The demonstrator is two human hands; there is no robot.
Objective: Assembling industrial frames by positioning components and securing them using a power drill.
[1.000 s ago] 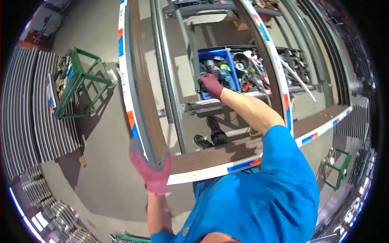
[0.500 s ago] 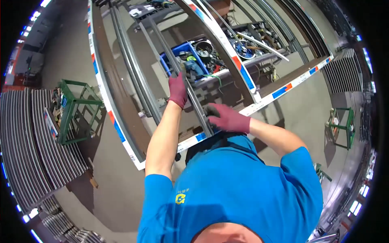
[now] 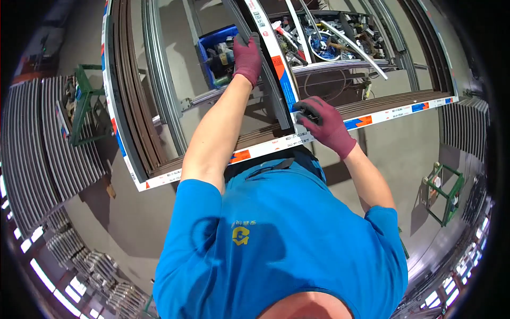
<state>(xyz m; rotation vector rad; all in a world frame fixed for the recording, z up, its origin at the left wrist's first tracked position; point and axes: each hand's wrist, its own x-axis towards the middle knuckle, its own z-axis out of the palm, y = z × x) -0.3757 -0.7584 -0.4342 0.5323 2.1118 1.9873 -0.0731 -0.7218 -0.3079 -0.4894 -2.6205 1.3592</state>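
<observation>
A large window-like frame of brown profiles with printed white, red and blue film lies before me, its near rail [image 3: 273,144] by my waist. My left hand [image 3: 248,59], in a dark red glove, is closed around a long dark metal profile [image 3: 273,98]. The profile lies lengthwise along the left side of the film-covered middle bar [image 3: 285,80], its near end at the near rail. My right hand [image 3: 326,125], gloved alike, is at the near end of the middle bar. Its fingers are bent and apart from the thumb, with nothing visible between them.
Below the frame are a blue bin [image 3: 204,58] of tools and a dark tray [image 3: 348,24] of hardware and blue cable. A thin light strip [image 3: 356,48] slants across the right opening. Green stands [image 3: 84,103] and stacked profiles [image 3: 42,143] stand left; another green stand [image 3: 445,194] is right.
My left hand has moved right and away from me with the dark profile, which now lies against the middle bar. My right hand has moved right and slightly up to that bar's near end.
</observation>
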